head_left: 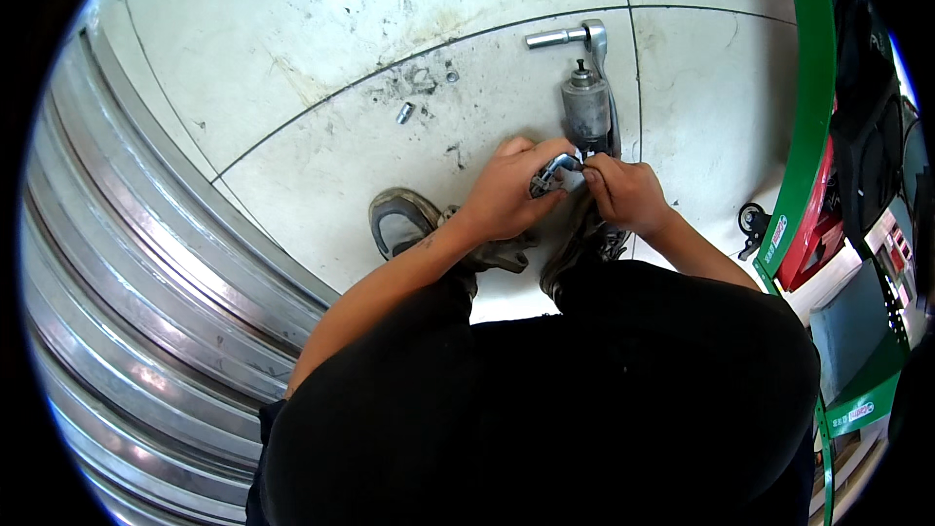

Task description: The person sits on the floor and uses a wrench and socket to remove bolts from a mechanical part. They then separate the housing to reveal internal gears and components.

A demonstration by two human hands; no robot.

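In front of my knees, my left hand (516, 190) is closed round a silver metal tool with a bent end (557, 169); most of it is hidden in the palm. My right hand (625, 193) pinches close to the tip of that tool, and what lies between its fingertips is too small to make out. Just beyond both hands, a grey cylindrical motor-like part (586, 107) is on the floor with a dark shaft pointing away from me. Behind it lies a ratchet wrench (597, 37) with a long socket (555, 38) on its head.
A short socket (405, 113) and a small metal ring (452, 77) lie on the stained tiles further left. Ribbed metal shutter slats (166, 263) curve along the left side. At the right stands a green frame (813, 107) with a black caster (752, 226) beside it.
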